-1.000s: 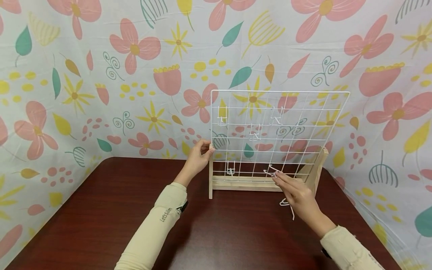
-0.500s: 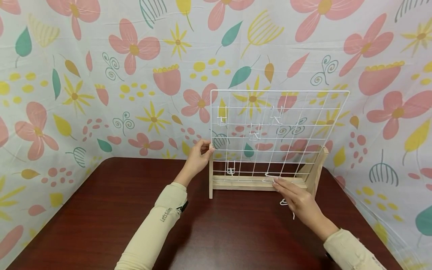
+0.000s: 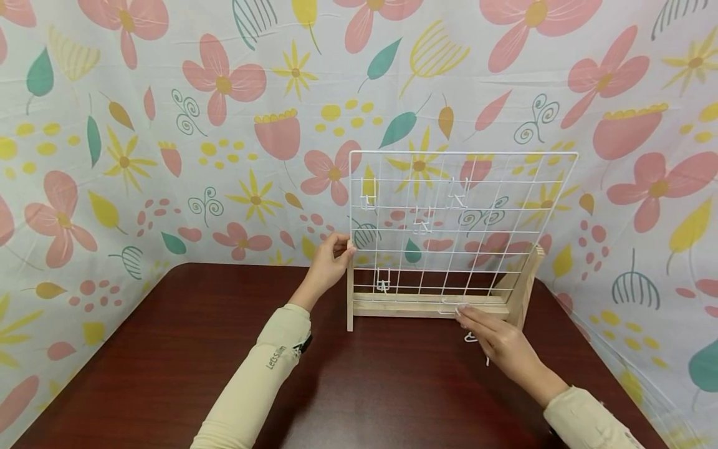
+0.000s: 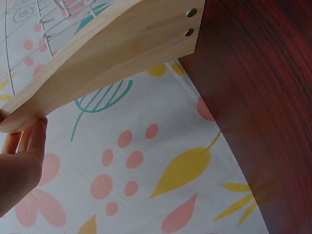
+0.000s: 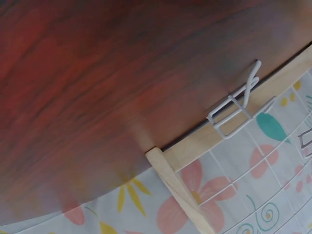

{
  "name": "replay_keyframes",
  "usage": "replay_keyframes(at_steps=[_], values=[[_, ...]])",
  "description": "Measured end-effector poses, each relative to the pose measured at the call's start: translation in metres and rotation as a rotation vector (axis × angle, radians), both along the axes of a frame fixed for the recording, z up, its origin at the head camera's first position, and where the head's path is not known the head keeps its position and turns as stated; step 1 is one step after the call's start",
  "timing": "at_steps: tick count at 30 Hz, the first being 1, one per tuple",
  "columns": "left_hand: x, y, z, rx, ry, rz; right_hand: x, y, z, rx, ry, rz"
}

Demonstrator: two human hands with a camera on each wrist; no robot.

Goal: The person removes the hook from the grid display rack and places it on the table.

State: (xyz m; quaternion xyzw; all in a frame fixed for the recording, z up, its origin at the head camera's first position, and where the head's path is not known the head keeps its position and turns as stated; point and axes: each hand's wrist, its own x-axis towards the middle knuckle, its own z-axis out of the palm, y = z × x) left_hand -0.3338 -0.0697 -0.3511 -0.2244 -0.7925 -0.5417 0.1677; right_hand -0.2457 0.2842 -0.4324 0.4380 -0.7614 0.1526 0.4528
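Observation:
A white wire grid (image 3: 482, 218) stands in a wooden base on the table. My left hand (image 3: 330, 263) pinches the left wooden side piece (image 3: 350, 287); the left wrist view shows fingers (image 4: 36, 141) under the curved end of that side piece (image 4: 107, 53). In front of the lower rail (image 3: 415, 307), my right hand (image 3: 505, 340) pinches a white wire hook (image 3: 447, 311) at its fingertips, the thumb hidden. A white wire hook (image 5: 229, 117) overlaps the rail in the right wrist view, where the hand is out of sight.
Hooks hang on the grid at upper left (image 3: 368, 194), upper right (image 3: 459, 194), centre (image 3: 422, 222) and lower left (image 3: 383, 282). Another white hook (image 3: 471, 337) lies on the dark red table (image 3: 235, 374), partly covered by my right hand. Flowered cloth (image 3: 314, 125) surrounds the table.
My right hand has lowered with the wire hook from the grid's bottom wires to the front of the wooden rail. The left hand has stayed on the side piece.

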Motion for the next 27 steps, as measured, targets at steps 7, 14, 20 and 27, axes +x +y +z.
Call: replay_keyframes(at_steps=[7,14,20,27], values=[[0.0005,-0.0006,0.0005,-0.003,-0.006,-0.011,0.002,0.0018,-0.0032,0.047,-0.021,-0.026],[0.0007,-0.0008,0.0014,-0.003,-0.022,-0.009,0.0052,-0.001,-0.0046,0.077,-0.056,-0.043],[0.0004,-0.0009,0.0017,-0.004,-0.029,-0.008,0.0046,-0.0031,-0.0077,0.088,-0.054,-0.034],[0.0007,-0.0004,0.002,0.004,-0.021,-0.004,0.0024,-0.0035,-0.0102,0.134,-0.073,-0.035]])
